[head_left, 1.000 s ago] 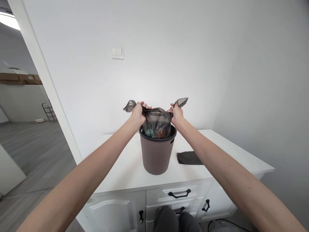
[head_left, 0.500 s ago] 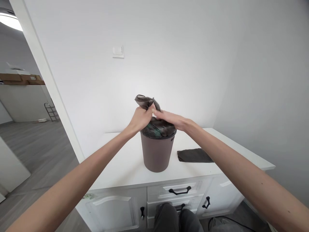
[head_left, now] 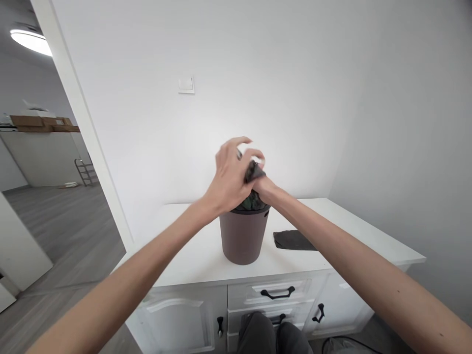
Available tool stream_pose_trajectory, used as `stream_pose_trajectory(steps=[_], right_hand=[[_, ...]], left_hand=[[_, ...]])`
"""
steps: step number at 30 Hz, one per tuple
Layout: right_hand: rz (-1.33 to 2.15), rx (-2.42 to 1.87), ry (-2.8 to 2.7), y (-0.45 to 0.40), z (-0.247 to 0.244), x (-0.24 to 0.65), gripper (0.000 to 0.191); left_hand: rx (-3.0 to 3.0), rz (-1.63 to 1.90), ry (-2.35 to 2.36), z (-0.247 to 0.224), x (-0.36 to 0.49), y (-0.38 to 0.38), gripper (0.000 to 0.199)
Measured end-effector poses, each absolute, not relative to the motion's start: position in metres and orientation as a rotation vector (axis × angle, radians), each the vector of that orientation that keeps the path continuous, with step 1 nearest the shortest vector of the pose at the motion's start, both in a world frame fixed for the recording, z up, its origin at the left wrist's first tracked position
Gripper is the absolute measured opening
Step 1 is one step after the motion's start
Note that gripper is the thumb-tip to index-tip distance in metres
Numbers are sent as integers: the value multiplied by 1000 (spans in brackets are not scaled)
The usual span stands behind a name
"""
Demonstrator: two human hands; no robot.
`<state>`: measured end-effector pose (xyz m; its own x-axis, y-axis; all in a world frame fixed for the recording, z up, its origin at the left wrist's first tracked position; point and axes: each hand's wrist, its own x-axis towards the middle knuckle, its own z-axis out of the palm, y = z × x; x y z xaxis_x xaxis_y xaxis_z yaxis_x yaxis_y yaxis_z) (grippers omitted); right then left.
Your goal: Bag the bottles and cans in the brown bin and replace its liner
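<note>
A brownish trash can (head_left: 244, 238) stands upright on a white cabinet top. A dark, thin garbage bag (head_left: 254, 200) lines it, and its gathered top rises above the rim. Over that gathered top, my left hand (head_left: 232, 172) has its fingers apart and curved, the thumb low beside the plastic. My right hand (head_left: 262, 186) is closed around the bag's neck just above the can, its fingers mostly hidden behind my left hand and the plastic. To the right of the can lies a flat, dark folded piece (head_left: 295, 240), partly covered by my right forearm.
The white cabinet (head_left: 184, 319) has black handles and drawers, with my knees against its front. A white wall rises directly behind, with a light switch (head_left: 186, 85). At left, a doorway shows cardboard boxes (head_left: 40, 123) and a small step ladder (head_left: 85, 172).
My left hand has come off its grip on the twisted bag top and opened over it. My right hand has shifted inward to the neck. The view has tilted slightly.
</note>
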<state>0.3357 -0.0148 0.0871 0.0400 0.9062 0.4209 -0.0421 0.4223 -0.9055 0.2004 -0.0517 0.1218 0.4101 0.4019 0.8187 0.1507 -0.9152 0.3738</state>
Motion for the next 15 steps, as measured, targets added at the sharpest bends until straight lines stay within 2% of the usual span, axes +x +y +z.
stream_pose_trajectory(steps=[1, 3, 6, 8, 11, 15], right_hand=[[922, -878, -1302, -16, 89, 335, 12], [1049, -889, -1253, -17, 94, 337, 26], [1180, -882, -1192, -18, 100, 344, 45], [1160, -890, -1181, -20, 102, 350, 46], [1063, -906, -1217, -24, 104, 359, 42], [905, -922, -1344, -35, 107, 370, 40]], left_hand=[[2310, 1630, 597, 116, 201, -55, 23], [2017, 1750, 801, 105, 204, -57, 43], [1823, 1578, 924, 88, 209, -53, 85], [1856, 1446, 947, 81, 212, -45, 100], [1923, 1404, 948, 75, 218, -33, 97], [1971, 1404, 929, 72, 223, -22, 74]])
